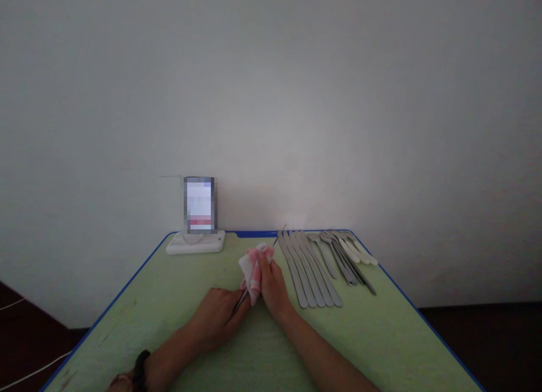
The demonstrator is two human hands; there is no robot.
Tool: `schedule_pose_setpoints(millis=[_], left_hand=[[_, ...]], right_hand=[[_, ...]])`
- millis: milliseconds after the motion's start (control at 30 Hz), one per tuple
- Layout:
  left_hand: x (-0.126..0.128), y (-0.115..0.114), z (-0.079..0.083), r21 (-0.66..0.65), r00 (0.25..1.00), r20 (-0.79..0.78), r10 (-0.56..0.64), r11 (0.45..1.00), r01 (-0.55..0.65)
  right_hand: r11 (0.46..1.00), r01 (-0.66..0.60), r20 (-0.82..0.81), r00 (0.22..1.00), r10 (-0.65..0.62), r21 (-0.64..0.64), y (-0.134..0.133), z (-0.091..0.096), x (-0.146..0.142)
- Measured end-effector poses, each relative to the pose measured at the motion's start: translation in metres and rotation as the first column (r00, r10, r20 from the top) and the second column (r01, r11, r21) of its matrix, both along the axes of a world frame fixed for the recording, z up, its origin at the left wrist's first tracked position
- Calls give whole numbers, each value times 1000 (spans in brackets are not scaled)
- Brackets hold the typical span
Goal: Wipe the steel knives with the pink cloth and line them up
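Observation:
My left hand (215,318) is closed around the thin metal handle of a piece of cutlery (239,303) near the middle of the table. The cutlery's far end is hidden in a pink and white cloth (254,273), so I cannot tell its kind. My right hand (274,287) pinches the cloth around that end, thumb on top. Just right of this hand lies a row of several metal table knives (311,279), side by side with their handles toward me.
Right of the knives lie a single spoon (324,255), a stack of dark metal spoons (341,262) and several white-handled utensils (359,255). A phone (200,204) leans upright by a white block (197,243) at the back left. The green table (139,330) has a blue edge and meets the wall.

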State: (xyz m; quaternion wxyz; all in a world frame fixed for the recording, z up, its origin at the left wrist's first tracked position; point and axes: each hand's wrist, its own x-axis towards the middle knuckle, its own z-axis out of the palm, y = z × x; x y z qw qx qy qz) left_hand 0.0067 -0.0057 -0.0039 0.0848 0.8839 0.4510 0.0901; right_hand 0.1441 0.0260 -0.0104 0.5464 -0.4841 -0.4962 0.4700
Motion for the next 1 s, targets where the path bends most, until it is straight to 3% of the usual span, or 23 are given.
schedule_pose_setpoints(millis=[1000], left_hand=[[0,-1,-1,-38,999,2,43,998,-42]], right_hand=[[1000,8,59,998,-9,27,2,-8,-2]])
